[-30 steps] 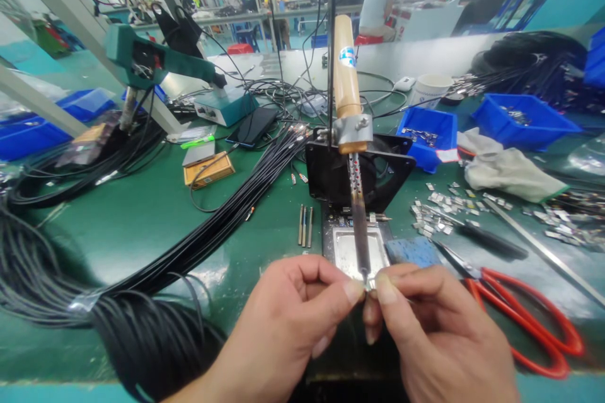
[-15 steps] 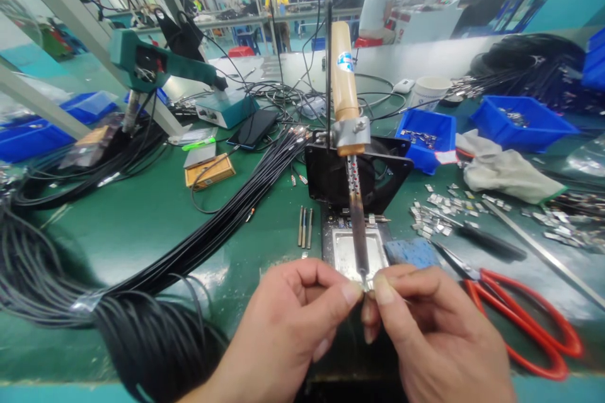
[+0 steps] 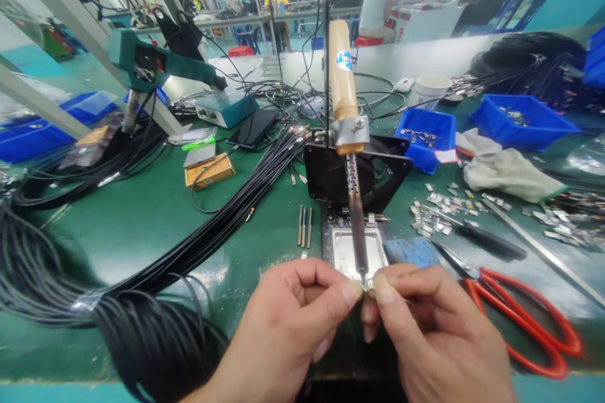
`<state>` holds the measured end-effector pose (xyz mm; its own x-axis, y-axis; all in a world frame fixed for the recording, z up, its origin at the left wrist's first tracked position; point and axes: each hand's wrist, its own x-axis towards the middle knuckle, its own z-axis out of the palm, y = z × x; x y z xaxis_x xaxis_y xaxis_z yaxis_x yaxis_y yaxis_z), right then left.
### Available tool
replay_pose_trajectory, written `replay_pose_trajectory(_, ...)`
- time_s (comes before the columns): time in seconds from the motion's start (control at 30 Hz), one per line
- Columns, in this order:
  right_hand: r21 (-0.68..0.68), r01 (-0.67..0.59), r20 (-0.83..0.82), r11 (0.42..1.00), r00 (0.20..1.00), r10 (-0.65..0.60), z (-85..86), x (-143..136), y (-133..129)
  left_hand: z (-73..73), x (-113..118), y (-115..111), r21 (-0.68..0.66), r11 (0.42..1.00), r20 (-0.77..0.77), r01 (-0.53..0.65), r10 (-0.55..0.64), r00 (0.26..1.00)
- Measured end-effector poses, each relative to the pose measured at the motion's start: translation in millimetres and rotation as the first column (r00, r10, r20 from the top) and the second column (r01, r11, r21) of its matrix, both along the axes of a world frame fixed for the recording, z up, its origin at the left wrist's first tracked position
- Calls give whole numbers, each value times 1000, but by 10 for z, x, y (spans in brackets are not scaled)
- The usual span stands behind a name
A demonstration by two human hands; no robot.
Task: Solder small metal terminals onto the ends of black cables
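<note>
Head view: little has just changed, so work stays at the tip of the soldering iron point(image 3: 358, 220). There the right hand point(image 3: 439, 321) pinches a small metal piece point(image 3: 370, 283); the left hand point(image 3: 290, 321) is pinched closed, its contents hidden.

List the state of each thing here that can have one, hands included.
Left hand: thumb and finger pinched
Right hand: pinched on a small metal piece
Soldering iron: clamped, tip down
Smartphone: screen dark
Near blue bin: open, holding metal parts
Far-right blue bin: open, partly filled
Black cables: bundled, tied
Cup: upright
Red-handled scissors: lying flat
Glove: crumpled, unworn
</note>
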<state>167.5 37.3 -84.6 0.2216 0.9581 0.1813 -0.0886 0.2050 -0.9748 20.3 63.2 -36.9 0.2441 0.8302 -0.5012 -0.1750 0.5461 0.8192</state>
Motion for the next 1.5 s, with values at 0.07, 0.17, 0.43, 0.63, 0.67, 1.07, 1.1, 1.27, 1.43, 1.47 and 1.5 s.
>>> replay_pose_trajectory(0.07, 4, -1, 7, 1000, 1000, 1, -1, 5, -6, 4, 5, 0, 2, 1000, -2, 6, -6, 1000)
replay_pose_trajectory(0.17, 7, -4, 20, 1000, 1000, 4, -4, 10, -7, -8, 4, -1, 13, 1000, -12, 7, -6, 1000)
replay_pose_trajectory(0.43, 15, -17, 28, 1000, 999, 17, -21, 8, 12, -29, 13, 1, 13, 1000, -6, -5, 5, 1000)
replay_pose_trajectory(0.63, 2, 16, 2, 1000, 1000, -16, 4, -10, 5, -24, 12, -22, 4, 1000, -10, -7, 7, 1000)
replay_pose_trajectory(0.67, 1, 21, -1, 1000, 1000, -21, 4, -14, 4, -24, 11, -26, 0, 1000, -10, -10, 10, 1000)
replay_pose_trajectory(1.07, 3, -8, 23, 1000, 1000, 8, -12, -8, 5, 176, 102, 164, 3, 995, -34, -104, 104, 994)
replay_pose_trajectory(1.1, 5, -10, 21, 1000, 1000, 10, -9, -9, 2, 172, 101, 161, 2, 995, -33, -104, 104, 994)
replay_pose_trajectory(1.27, 8, -11, -4, 1000, 1000, 11, -20, -2, -11, 62, 50, 47, -16, 998, -20, -69, 68, 997)
replay_pose_trajectory(1.43, 6, -21, 6, 1000, 1000, 21, -38, 1, -14, -17, 16, -23, 5, 1000, 14, -21, 21, 1000)
replay_pose_trajectory(1.47, 10, -17, 2, 1000, 1000, 17, -38, -1, -14, -22, 17, -23, 9, 1000, 14, -22, 22, 1000)
replay_pose_trajectory(1.5, 11, -14, -2, 1000, 1000, 14, -38, -3, -14, -25, 20, -20, 12, 1000, 16, -24, 23, 1000)
